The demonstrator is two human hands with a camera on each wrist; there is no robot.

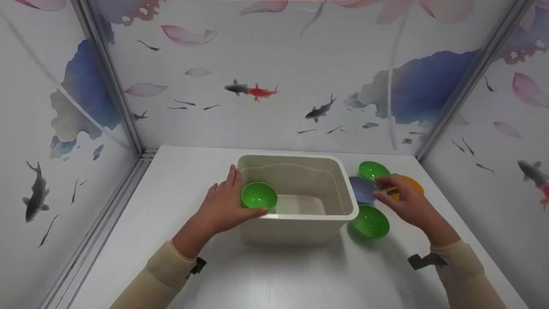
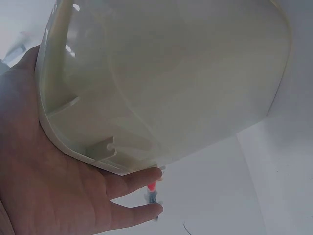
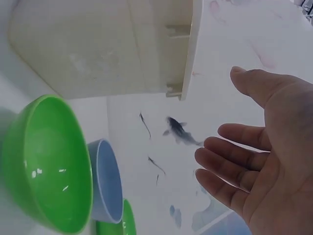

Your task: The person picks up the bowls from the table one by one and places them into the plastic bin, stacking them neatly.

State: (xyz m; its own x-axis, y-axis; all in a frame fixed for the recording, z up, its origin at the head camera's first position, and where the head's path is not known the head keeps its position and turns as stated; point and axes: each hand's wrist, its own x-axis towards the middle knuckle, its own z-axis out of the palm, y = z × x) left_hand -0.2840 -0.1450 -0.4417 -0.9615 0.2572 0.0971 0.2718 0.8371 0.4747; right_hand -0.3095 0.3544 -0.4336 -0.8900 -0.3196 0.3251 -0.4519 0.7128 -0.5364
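Biggest worry here imo is the right hand. Its thumb and fingers are apart with nothing in them, hanging by the blue bowl and partly hiding the yellow bowl. Tight cluster, too: those 2, plus a far green bowl and a near green bowl, all just right of the beige bin. A careless fingertip could tip or shove a neighbour, and those glossy sides look slippery.

The left hand lies around the bin's left end, fingers pretty straight along the outside, thumb at the near rim. If it pushes too hard, I'd guess the bin skids right into the bowls. An inner green bowl sits in the bin's left end, close to that thumb, so it might get bumped.

Setup-wise: white surface with a faint sheen, white wall panels on 3 sides printed with fish, pink petals and blue blotches, and metal framing up the corners.
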